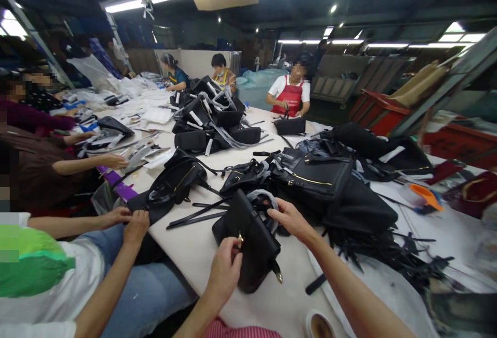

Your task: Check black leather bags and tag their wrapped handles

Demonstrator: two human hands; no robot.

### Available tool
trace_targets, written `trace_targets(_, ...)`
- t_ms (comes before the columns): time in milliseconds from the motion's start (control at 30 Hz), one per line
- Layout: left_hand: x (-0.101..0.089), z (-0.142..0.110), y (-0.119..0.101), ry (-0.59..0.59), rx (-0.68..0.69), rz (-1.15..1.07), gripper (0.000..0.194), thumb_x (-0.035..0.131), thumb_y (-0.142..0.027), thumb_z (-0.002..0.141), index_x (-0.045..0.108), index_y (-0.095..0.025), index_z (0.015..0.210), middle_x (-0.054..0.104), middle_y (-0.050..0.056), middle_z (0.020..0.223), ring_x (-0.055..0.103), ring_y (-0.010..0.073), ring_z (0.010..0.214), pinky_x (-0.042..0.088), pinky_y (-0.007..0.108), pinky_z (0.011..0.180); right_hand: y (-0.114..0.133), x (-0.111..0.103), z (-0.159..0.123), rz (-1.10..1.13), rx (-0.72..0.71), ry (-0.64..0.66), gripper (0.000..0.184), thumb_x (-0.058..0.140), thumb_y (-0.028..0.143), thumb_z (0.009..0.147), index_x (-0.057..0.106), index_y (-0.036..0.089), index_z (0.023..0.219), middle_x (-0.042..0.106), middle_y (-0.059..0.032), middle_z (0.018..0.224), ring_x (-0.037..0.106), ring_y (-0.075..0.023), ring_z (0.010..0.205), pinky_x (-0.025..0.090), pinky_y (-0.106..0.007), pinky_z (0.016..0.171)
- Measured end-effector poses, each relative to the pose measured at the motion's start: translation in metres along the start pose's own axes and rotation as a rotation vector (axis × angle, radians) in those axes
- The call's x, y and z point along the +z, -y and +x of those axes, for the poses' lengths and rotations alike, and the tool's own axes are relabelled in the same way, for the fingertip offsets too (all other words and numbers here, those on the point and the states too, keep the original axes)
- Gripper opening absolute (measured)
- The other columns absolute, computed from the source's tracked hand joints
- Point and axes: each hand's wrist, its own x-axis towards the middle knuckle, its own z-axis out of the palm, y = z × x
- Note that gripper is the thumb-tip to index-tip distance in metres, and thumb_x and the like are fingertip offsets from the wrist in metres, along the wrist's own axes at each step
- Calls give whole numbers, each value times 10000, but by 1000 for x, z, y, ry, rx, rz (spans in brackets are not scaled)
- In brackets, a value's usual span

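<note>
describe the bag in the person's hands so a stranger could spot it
Find the long white worktable and its near edge, in front of the camera wearer. A tilted black handbag sits there between the left hand and right hand. Unlike the black bags heaped beyond it, it is held, with a small gold fitting by the left hand.

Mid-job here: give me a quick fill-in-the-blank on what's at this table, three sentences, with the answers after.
1. The left hand and right hand both touch a black bag, which has a small ____ metal fitting.
2. Loose black ____ lie on the white table beside the bag.
3. A co-worker across the table wears a ____ apron.

Answers: gold; straps; red.
</note>
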Motion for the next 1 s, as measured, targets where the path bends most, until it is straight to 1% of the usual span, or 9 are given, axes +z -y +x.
trace_targets(67,1,17,17,-31,-40,-13,323,602,-162,695,554,-204,1011,624,78,1040,593,235,980,439,357,883,5,0,5,-4,-33,59,226,554,337,709,634,201,872,516,36,673,475,-150,641,366,-249,590)
trace_targets(133,7,31,28,-17,-85,-41,416,655,-174,655,513,-195,1045,630,71,1000,596,230,957,446,353,864,10,-3,9,-7,-62,128,218,562,311,705,652,200,870,565,23,720,509,-168,702,393,-260,639)
trace_targets(267,28,41,33,118,-139,-111,236,659,-157,636,518,-197,821,605,-14,726,569,155,684,440,265,656,17,-13,14,-17,-84,270,238,564,253,684,681,195,884,600,20,734,528,-174,724,410,-265,677)
trace_targets(433,39,22,26,326,-150,-157,81,595,-128,652,539,-182,627,527,-56,552,460,112,539,341,229,536,22,-26,11,-35,-84,373,296,555,223,674,694,196,934,625,21,765,537,-171,726,421,-261,685)
trace_targets(533,31,13,21,402,-141,-183,62,581,-122,673,604,-170,641,563,-39,586,489,123,589,350,237,570,14,-36,10,-78,-81,319,268,555,250,694,687,183,917,620,13,763,538,-175,730,424,-263,685)
trace_targets(667,30,19,17,387,-187,-242,36,616,-163,706,639,-175,731,622,-16,698,546,144,693,394,256,681,-4,-48,13,-201,-68,91,235,501,302,799,661,175,915,627,-6,819,541,-185,797,413,-282,747)
trace_targets(800,56,30,17,415,-340,-381,212,713,-172,613,614,-179,801,676,27,816,626,192,823,446,295,762,-8,-55,7,-357,-38,-8,259,558,348,823,674,206,1007,675,-8,887,575,-187,816,415,-274,744)
trace_targets(900,76,36,18,401,-517,-512,263,711,-315,655,542,-190,815,691,78,911,660,226,883,484,349,771,-3,-54,-7,-479,-28,-14,265,605,382,817,688,231,1019,706,-16,923,605,-195,826,424,-271,741)
trace_targets(1000,82,38,20,391,-630,-613,327,722,-390,641,513,-196,803,688,90,982,654,232,958,483,367,808,1,-48,-24,-606,-18,-28,278,580,427,855,684,245,1037,721,-40,994,633,-212,889,427,-276,764)
